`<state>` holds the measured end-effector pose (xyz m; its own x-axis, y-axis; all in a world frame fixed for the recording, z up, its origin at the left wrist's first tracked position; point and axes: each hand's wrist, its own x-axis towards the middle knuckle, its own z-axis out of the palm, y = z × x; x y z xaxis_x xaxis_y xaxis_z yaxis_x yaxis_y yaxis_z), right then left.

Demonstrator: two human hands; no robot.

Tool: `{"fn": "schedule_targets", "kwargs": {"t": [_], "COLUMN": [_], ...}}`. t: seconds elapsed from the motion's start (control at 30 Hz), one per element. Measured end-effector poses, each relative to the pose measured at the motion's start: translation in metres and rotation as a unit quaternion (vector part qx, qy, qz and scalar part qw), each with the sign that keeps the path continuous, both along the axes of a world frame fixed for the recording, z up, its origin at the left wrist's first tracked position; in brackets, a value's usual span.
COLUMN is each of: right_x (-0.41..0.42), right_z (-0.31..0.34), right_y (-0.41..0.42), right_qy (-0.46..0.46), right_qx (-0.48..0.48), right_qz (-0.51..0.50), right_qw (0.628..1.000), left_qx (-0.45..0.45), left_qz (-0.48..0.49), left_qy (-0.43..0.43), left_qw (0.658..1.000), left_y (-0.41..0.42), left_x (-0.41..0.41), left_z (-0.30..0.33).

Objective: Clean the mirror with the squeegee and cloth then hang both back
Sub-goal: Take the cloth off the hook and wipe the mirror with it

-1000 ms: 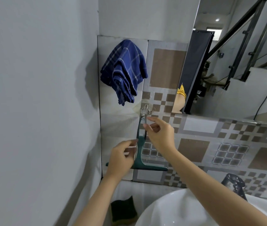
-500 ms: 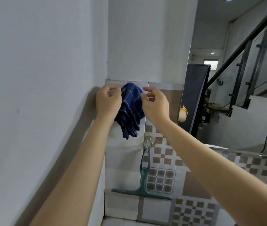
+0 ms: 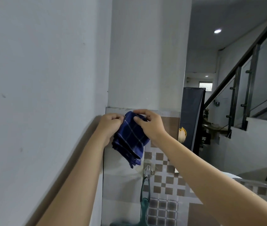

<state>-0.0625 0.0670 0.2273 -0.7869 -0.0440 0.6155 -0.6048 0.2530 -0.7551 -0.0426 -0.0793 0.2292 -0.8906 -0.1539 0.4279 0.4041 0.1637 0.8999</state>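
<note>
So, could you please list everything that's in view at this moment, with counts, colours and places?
cloth: one, dark blue with pale checks, bunched near the top of the tiled panel, held by both hands
squeegee: one, green, hanging from a hook below the cloth, its blade cut off by the bottom edge
hook: one, clear, stuck on the tiles above the squeegee handle
tiled panel: one, grey and brown checks, lower centre
mirror: one, right of the panel, reflecting a staircase and a ceiling light
wall: white, left and top centre
left hand: one, gripping the cloth's left upper edge
right hand: one, pinching the cloth's top
</note>
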Motion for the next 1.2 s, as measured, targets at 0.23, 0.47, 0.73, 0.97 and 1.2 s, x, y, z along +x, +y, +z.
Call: {"fn": "schedule_targets", "kwargs": {"t": [0.23, 0.47, 0.73, 0.97, 1.2], "right_x": [0.018, 0.058, 0.111, 0.148, 0.175], "right_z": [0.021, 0.033, 0.019, 0.009, 0.019], "right_y": [0.01, 0.046, 0.098, 0.136, 0.181], "right_qy": [0.015, 0.057, -0.002, -0.049, -0.067], "right_qx": [0.021, 0.068, -0.02, -0.072, -0.101], "right_qz": [0.053, 0.091, 0.154, 0.23, 0.255], "right_qw": [0.998, 0.992, 0.988, 0.969, 0.959], "left_qx": [0.007, 0.061, -0.005, 0.027, 0.047], "left_qz": [-0.056, -0.134, -0.304, -0.3, -0.261], "left_qy": [0.006, 0.048, 0.072, 0.131, 0.202], "left_qw": [0.998, 0.988, 0.95, 0.945, 0.943], "left_y": [-0.002, 0.002, 0.031, 0.091, 0.152], "left_x": [0.008, 0.038, 0.094, 0.127, 0.145], "left_z": [-0.003, -0.002, 0.023, 0.035, 0.039]}}
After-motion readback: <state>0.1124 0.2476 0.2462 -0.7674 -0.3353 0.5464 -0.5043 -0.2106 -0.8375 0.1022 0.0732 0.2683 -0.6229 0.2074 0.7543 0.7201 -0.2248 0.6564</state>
